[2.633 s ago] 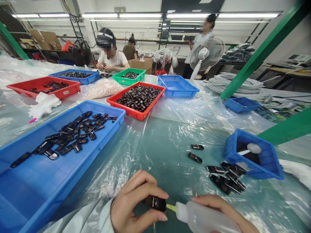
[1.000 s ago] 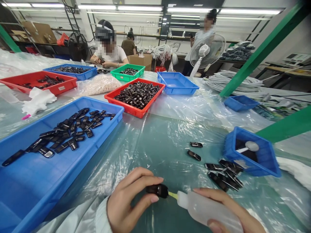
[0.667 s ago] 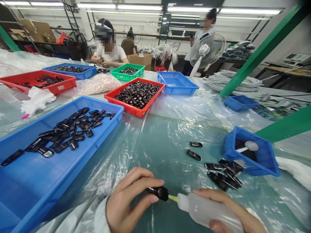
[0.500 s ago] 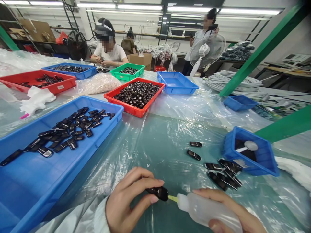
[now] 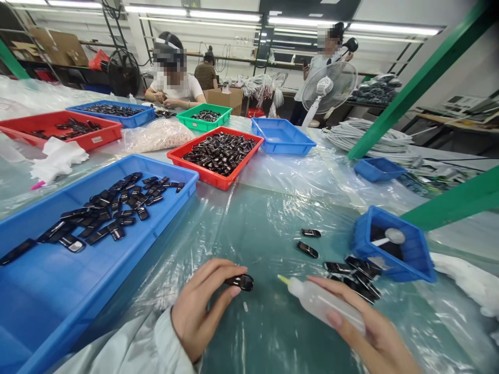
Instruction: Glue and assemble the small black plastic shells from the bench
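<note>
Pinches a glossy black casing (image 5: 242,282) in the left hand's grip (image 5: 198,306), lower centre. Clasps a squeeze bottle (image 5: 322,303) in the right hand's grip (image 5: 368,324), lower right, with yellow nozzle (image 5: 284,280) apart from the casing.

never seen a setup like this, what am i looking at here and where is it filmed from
There is no machine here: these are a person's two bare hands. All the pictures come from one camera worn on that person's head, looking forward and down.

The left hand pinches a small glossy black part. The right hand holds a translucent squeeze bottle, its yellow nozzle pointing toward the part but not touching it.

On the plastic-covered table, a long blue tray and a red tray hold similar parts. To the right lie loose black parts beside a small blue bin with a scoop inside. Other people are visible behind.
</note>
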`<state>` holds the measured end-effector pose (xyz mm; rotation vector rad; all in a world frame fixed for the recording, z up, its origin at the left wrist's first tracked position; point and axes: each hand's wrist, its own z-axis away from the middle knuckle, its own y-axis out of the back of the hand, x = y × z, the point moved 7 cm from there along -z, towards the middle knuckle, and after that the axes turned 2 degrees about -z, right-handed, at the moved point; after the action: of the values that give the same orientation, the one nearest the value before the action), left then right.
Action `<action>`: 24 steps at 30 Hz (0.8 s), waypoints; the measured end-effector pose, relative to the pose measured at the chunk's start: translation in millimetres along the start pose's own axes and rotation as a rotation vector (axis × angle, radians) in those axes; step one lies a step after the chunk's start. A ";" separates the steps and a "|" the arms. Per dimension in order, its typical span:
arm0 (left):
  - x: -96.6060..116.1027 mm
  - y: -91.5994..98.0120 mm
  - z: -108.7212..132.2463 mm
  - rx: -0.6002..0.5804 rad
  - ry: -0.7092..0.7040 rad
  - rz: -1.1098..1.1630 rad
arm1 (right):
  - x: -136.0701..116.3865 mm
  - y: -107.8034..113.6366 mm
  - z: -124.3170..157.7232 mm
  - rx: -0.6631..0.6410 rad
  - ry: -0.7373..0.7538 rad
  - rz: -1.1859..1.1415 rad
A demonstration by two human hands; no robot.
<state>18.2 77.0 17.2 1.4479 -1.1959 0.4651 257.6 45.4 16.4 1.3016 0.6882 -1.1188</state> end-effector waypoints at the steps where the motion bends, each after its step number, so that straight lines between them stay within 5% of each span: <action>1: -1.3 -0.7 0.0 0.000 -0.006 -0.004 | 0.9 0.4 -2.1 0.029 0.012 -0.029; 9: 1.2 -1.5 0.3 0.012 -0.091 0.000 | 2.9 -6.3 -22.3 0.060 0.351 0.012; 15: 3.9 2.9 -0.9 0.065 -0.157 -0.050 | -14.0 10.1 20.1 0.438 0.570 0.144; 20: 3.5 4.0 -1.2 0.084 -0.156 -0.049 | -29.4 -62.9 34.0 -0.016 0.766 0.413; 24: 4.7 2.8 -1.1 0.070 -0.169 -0.036 | -32.4 -93.6 20.9 -0.099 0.749 0.449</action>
<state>18.1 76.6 22.8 1.5918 -1.2956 0.3685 156.4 42.5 13.2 1.6893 0.9109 -0.2074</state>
